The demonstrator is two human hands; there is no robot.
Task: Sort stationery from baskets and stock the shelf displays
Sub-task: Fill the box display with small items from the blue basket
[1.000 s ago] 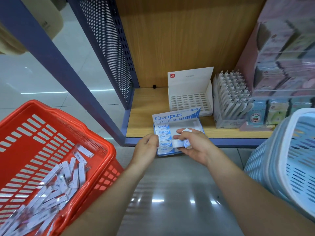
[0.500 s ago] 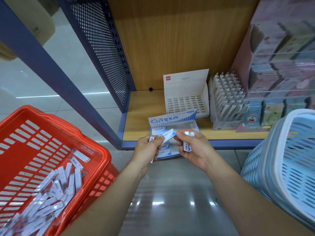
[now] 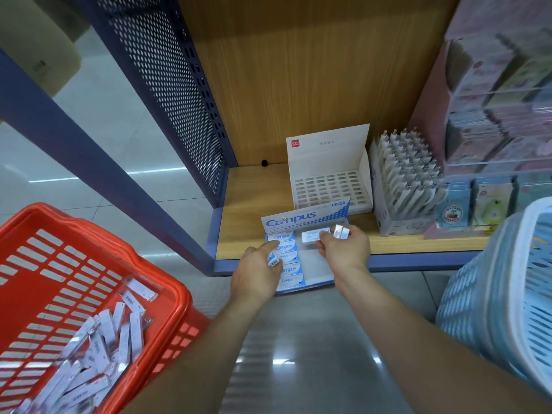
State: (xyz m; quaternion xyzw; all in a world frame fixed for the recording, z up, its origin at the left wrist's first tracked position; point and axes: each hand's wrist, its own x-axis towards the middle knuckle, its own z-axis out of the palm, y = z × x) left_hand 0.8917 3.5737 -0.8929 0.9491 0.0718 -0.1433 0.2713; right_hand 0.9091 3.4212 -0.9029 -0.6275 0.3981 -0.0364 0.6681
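Lowest in the frame, two bare forearms reach up from the bottom edge over glossy grey floor tiles (image 3: 298, 369). At the lower left sits a red plastic basket (image 3: 179, 297) with slotted walls. It holds a heap of long white-and-blue packets (image 3: 98, 348), their print too blurred to read. At the right edge a pale blue slotted plastic basket (image 3: 507, 279) bulges into view.

At mid-frame the left hand (image 3: 257, 276) has its lower fingers curled round a small white barcoded eraser (image 3: 273, 261), and its index finger lies stretched forward. The right hand (image 3: 343, 249) pinches a white Campus eraser (image 3: 312, 236) between thumb and fingertips. A second small white block (image 3: 342, 233) is gripped higher in the same fingers.

Both hands are at the blue-and-white cardboard box (image 3: 304, 218), whose upright flap is printed "Campus". It rests on the front lip of the wooden shelf (image 3: 248, 210) and overhangs it. Down its left side lies a column of sleeved erasers (image 3: 283, 246), each marked "Campus".

Just behind stands a white card display tray (image 3: 328, 150) with a red "deli" logo and a grid of small slots. Beside it on the right is a carton of upright pale grey pens (image 3: 406, 174).

At the upper right rises a pink display stand (image 3: 493, 100), blurred. At the upper left slants a dark blue perforated metal panel (image 3: 167, 85).
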